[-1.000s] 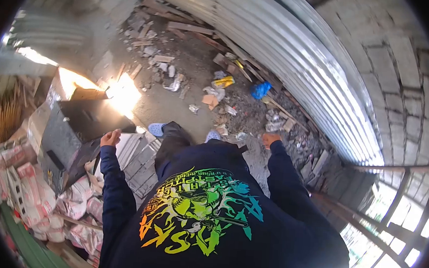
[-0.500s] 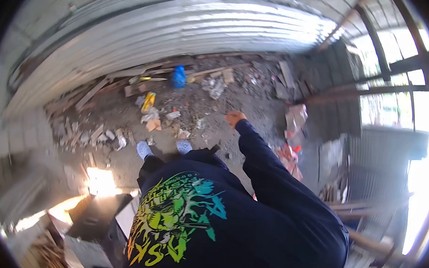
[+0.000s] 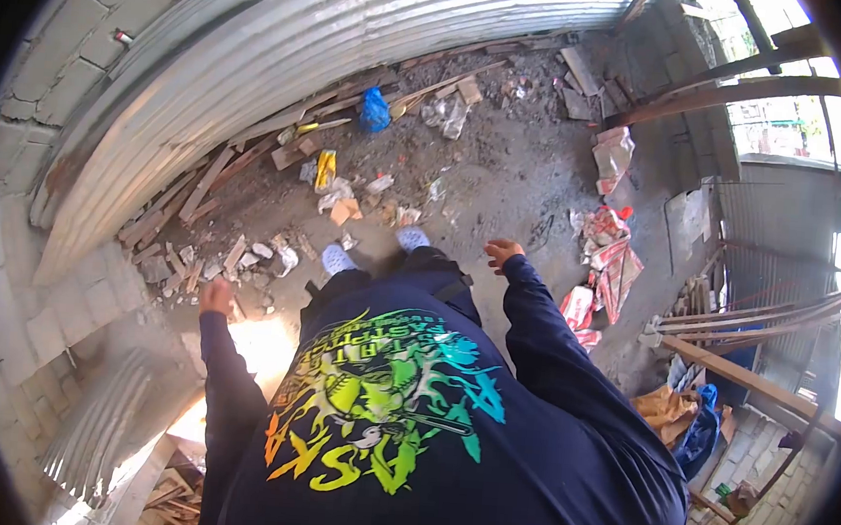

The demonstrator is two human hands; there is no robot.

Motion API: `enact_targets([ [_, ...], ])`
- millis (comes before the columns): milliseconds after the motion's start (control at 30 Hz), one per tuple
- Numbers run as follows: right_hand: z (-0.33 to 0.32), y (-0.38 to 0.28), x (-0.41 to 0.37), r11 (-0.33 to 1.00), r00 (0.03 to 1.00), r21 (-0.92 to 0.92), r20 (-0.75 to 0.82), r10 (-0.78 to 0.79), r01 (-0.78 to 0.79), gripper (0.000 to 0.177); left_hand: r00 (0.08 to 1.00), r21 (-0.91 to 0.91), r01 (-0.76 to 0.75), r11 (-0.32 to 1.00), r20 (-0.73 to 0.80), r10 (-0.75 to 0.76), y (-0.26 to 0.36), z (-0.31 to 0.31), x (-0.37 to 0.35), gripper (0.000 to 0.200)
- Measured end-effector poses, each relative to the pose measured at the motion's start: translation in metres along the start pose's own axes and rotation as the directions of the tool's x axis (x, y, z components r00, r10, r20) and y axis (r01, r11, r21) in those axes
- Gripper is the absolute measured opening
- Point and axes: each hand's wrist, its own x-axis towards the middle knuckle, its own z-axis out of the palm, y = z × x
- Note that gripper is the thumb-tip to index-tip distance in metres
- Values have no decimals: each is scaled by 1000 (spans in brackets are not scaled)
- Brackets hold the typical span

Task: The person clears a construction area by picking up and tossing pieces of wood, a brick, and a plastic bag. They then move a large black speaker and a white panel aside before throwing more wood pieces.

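My right hand (image 3: 504, 254) hangs over the dirt floor, to the right of my feet. Its fingers are loosely bent and apart, with nothing seen in them. Out to the left, my left hand (image 3: 216, 297) is above the floor near a heap of broken rubble (image 3: 186, 270). Motion smears its fingers, and I see no object in it. Both arms wear dark sleeves. Between the hands are my light patterned clogs (image 3: 410, 238). Crumpled red-and-white sacks (image 3: 615, 276) lie on the ground to the right of my right hand.
Ahead lie a blue plastic bag (image 3: 375, 110), a yellow wrapper (image 3: 326, 169) and scattered litter. Wooden planks (image 3: 207, 184) run along the corrugated metal sheet (image 3: 288, 68). Long boards (image 3: 758, 320) and a blue cloth (image 3: 699, 433) are at the right. Block walls (image 3: 11, 263) stand at the left.
My left hand has come into view at the left. My right hand appears further right, its fingers now looser. The whole view has shifted, showing more of the right side.
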Motion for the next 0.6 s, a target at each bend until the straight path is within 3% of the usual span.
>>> enact_targets([
  [100,18,19,-22,987,998,161,-55,-12,21,45,993,22,61,998,-107,-58,68,18,-9,31],
  [133,25,27,-32,984,998,177,-58,1,9,45,994,40,63,997,-95,-59,67,12,0,31],
  [200,31,42,-52,966,994,255,-110,-10,38,46,992,249,125,961,-17,-125,55,10,19,27],
  [233,35,53,-58,964,994,264,-112,3,27,46,990,262,71,962,99,-100,17,-9,49,27],
  [267,37,67,-63,961,992,274,-123,2,32,46,990,265,60,962,111,-92,14,-6,51,27],
  [333,45,101,-74,947,988,316,-118,98,-56,47,953,341,241,908,95,-289,10,10,44,31],
  [400,53,133,-87,931,977,342,-121,178,-127,45,953,290,198,936,167,-253,2,27,34,31],
  [467,63,162,-92,899,948,363,-101,301,-247,43,962,471,118,874,165,-219,11,60,19,34],
  [600,64,154,-100,860,912,335,-6,410,-384,43,947,375,21,927,289,-138,10,94,-3,40],
])
